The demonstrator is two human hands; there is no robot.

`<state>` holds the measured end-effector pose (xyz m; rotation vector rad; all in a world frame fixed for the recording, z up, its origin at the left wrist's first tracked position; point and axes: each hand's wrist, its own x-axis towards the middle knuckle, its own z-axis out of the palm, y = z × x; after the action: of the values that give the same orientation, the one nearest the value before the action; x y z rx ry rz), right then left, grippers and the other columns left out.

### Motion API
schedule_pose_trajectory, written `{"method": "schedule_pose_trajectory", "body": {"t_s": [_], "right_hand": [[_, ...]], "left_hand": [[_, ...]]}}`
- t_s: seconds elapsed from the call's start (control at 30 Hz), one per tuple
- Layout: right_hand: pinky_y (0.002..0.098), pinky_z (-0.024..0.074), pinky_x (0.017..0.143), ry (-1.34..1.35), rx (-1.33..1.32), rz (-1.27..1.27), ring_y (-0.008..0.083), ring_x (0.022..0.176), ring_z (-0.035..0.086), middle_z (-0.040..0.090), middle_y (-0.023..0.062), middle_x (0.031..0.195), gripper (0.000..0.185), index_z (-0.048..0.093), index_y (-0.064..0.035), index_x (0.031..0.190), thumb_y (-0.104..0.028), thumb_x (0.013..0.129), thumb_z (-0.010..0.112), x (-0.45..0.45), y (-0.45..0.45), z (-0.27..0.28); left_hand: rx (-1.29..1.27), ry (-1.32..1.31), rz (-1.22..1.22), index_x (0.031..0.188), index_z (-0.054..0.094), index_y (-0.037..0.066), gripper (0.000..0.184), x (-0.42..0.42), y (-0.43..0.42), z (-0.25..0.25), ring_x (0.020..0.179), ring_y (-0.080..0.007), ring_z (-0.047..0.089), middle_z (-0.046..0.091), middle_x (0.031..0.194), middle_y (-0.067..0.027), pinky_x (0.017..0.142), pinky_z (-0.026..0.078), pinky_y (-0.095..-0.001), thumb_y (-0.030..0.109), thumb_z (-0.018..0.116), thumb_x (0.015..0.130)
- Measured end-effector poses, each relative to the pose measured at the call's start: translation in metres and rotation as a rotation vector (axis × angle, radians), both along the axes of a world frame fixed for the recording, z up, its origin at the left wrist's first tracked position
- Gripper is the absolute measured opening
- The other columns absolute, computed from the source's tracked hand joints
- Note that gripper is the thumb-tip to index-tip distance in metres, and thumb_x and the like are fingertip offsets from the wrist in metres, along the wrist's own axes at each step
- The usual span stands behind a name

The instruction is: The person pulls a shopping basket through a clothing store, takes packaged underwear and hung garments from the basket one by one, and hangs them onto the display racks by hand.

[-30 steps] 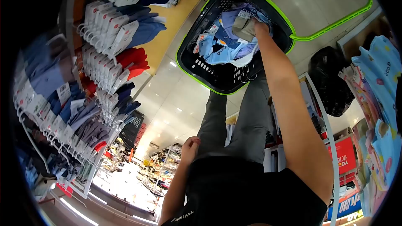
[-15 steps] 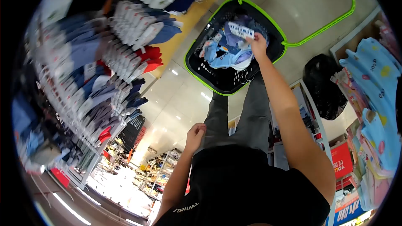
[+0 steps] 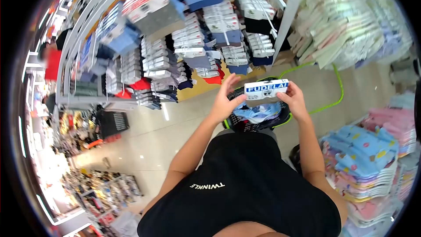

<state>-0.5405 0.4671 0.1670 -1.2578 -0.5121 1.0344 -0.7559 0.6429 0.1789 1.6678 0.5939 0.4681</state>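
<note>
A white package card with blue FUDELAI lettering [image 3: 266, 89] is up in front of me, a greyish-brown item hanging beneath it. My right hand [image 3: 294, 99] pinches its right end. My left hand [image 3: 228, 98] is at its left end with fingers spread and the thumb near the card's edge; whether it touches is unclear. Below and behind the card stands the black basket [image 3: 250, 126] with a green rim, partly hidden by my hands and body. Light blue clothing [image 3: 258, 113] lies in it.
Racks of carded socks or underwear [image 3: 153, 63] line the front. Bagged pale garments [image 3: 337, 26] hang at front right, and folded children's clothes [image 3: 359, 151] are stacked at right. A person in red [image 3: 52, 65] stands at far left. The basket's green handle [image 3: 340, 85] sticks out rightward.
My right hand has lifted the carded item out of the basket toward me. My left hand has come up from my side to it and opened. The view has tilted up toward the racks.
</note>
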Motion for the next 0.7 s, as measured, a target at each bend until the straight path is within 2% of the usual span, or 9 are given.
{"method": "schedule_pose_trajectory", "body": {"t_s": [0.07, 0.1, 0.2, 0.43, 0.5, 0.7], "right_hand": [[0.0266, 0.0476, 0.086, 0.017, 0.044, 0.003, 0.0118, 0.096, 0.061, 0.066, 0.0058, 0.105, 0.033, 0.057, 0.0001, 0.114, -0.005, 0.085, 0.07, -0.013, 0.027, 0.019], [0.0268, 0.0481, 0.087, 0.045, 0.098, 0.006, 0.0122, 0.096, 0.062, 0.066, 0.0065, 0.105, 0.033, 0.057, 0.0005, 0.115, -0.004, 0.085, 0.07, -0.021, 0.043, 0.021], [0.026, 0.0498, 0.086, 0.115, 0.182, 0.02, 0.0134, 0.096, 0.063, 0.067, 0.0082, 0.106, 0.034, 0.055, 0.0019, 0.118, -0.003, 0.087, 0.069, -0.051, 0.082, 0.047], [0.0243, 0.0501, 0.079, 0.079, 0.167, 0.159, 0.0121, 0.093, 0.063, 0.067, 0.0077, 0.107, 0.033, 0.056, 0.0027, 0.123, -0.01, 0.093, 0.062, -0.082, 0.135, 0.076], [0.0181, 0.0358, 0.059, 0.024, 0.149, 0.183, 0.0009, 0.072, 0.052, 0.066, -0.0027, 0.092, 0.032, 0.061, -0.0031, 0.119, -0.017, 0.091, 0.067, -0.09, 0.142, 0.089], [0.0185, 0.0366, 0.06, -0.006, 0.194, 0.235, 0.0015, 0.07, 0.051, 0.066, -0.0026, 0.087, 0.03, 0.061, 0.0002, 0.117, -0.014, 0.091, 0.066, -0.103, 0.151, 0.12]], "left_hand": [[-0.24, -0.166, 0.008, 0.145, 0.029, 0.002, 0.075, -0.009, 0.008, 0.024, 0.126, -0.0257, 0.049, 0.052, 0.135, -0.018, 0.102, 0.04, -0.038, 0.017, 0.073, 0.086], [-0.312, -0.265, 0.045, 0.138, 0.041, 0.0, 0.057, -0.014, 0.011, 0.03, 0.114, -0.0199, 0.056, 0.06, 0.124, -0.014, 0.097, 0.044, -0.0331, 0.013, 0.069, 0.09], [-0.313, -0.311, 0.224, 0.119, 0.059, -0.004, 0.031, -0.036, 0.024, 0.048, 0.098, -0.012, 0.061, 0.067, 0.107, -0.0071, 0.088, 0.047, -0.0262, 0.011, 0.065, 0.092], [-0.251, -0.389, 0.45, 0.12, 0.058, -0.006, 0.034, -0.087, 0.051, 0.069, 0.098, -0.0125, 0.062, 0.067, 0.108, -0.0091, 0.085, 0.048, -0.0248, 0.013, 0.066, 0.093], [-0.249, -0.431, 0.475, 0.121, 0.058, -0.006, 0.036, -0.096, 0.053, 0.075, 0.096, -0.0117, 0.063, 0.067, 0.107, -0.0094, 0.082, 0.049, -0.0235, 0.016, 0.066, 0.093], [-0.257, -0.472, 0.557, 0.117, 0.061, -0.004, 0.037, -0.109, 0.052, 0.091, 0.083, -0.0074, 0.06, 0.068, 0.097, -0.0052, 0.071, 0.047, -0.0219, 0.022, 0.067, 0.092]]}}
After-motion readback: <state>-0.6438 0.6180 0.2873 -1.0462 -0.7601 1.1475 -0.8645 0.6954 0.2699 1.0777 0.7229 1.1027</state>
